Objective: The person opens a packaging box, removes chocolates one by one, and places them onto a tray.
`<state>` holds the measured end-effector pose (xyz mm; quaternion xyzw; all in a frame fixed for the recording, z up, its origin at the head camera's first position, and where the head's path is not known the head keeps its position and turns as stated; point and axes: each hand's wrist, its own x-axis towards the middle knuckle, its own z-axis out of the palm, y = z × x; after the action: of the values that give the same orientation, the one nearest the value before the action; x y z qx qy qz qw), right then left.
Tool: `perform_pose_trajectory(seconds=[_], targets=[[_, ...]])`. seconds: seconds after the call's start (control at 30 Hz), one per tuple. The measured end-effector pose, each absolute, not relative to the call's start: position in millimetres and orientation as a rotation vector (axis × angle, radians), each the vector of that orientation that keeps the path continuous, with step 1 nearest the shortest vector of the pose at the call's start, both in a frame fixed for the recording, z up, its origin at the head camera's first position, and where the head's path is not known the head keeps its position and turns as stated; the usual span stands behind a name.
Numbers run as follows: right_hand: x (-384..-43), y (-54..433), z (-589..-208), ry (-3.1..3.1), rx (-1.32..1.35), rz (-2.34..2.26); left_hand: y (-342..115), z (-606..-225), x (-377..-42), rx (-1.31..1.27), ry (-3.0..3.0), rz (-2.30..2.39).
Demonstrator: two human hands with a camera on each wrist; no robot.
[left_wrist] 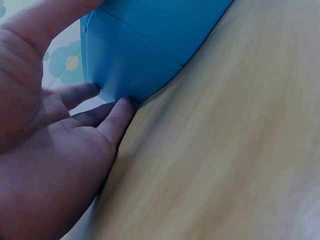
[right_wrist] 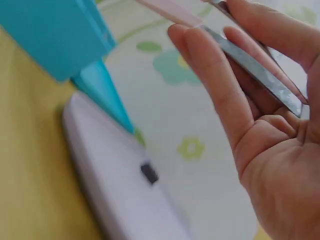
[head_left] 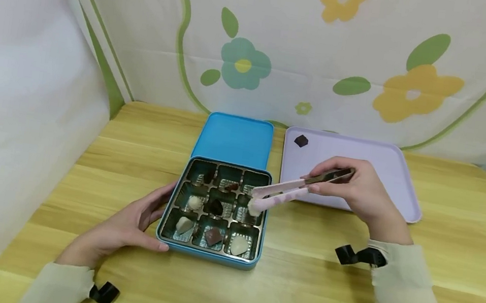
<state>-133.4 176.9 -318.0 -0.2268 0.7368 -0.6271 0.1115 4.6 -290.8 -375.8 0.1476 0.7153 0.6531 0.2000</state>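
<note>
My right hand [head_left: 351, 189] grips the metal handle of a pair of tongs [head_left: 282, 187] with pale pink tips. A white chocolate [head_left: 255, 208] sits at those tips, over the middle-right compartment of a blue tin [head_left: 228, 260]. Inside the tin's divided insert lie a white chocolate [head_left: 194, 203], a dark one [head_left: 215, 207], a brown one [head_left: 214, 237] and several others. My left hand [head_left: 134, 221] rests against the tin's left side, thumb at the front corner. In the left wrist view its fingers [left_wrist: 117, 120] touch the blue wall low down, near the table.
Behind the tin lies its blue lid [head_left: 234, 137], folded back. A lilac tray [head_left: 382, 177] stands at the back right, a dark chocolate [head_left: 301, 141] in its far left corner. A flowered curtain [head_left: 294, 45] hangs along the back of the wooden table [head_left: 298, 292].
</note>
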Motion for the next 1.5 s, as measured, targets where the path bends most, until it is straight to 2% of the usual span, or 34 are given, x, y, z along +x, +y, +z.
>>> perform_pose_trajectory(seconds=[0.17,0.5,0.63,0.8,0.97,1.5], targets=[[-130,206,-337,1.807,-0.605,-2.175,-296,-372,5,0.412,2.013,1.827],[-129,240,-347,1.685,-0.44,-2.378,-298,-373,5,0.439,2.015,1.82],[-129,235,-347,1.894,-0.197,-2.385,-299,-374,6,0.438,2.002,1.825],[-129,224,-348,2.36,0.105,-2.115,-302,-377,9,0.46,1.976,1.837],[-133,216,-351,2.569,0.158,-1.955,-301,-381,8,0.486,1.98,1.849],[-135,191,-359,2.309,0.281,-2.233,-303,-379,11,0.477,2.002,1.845]])
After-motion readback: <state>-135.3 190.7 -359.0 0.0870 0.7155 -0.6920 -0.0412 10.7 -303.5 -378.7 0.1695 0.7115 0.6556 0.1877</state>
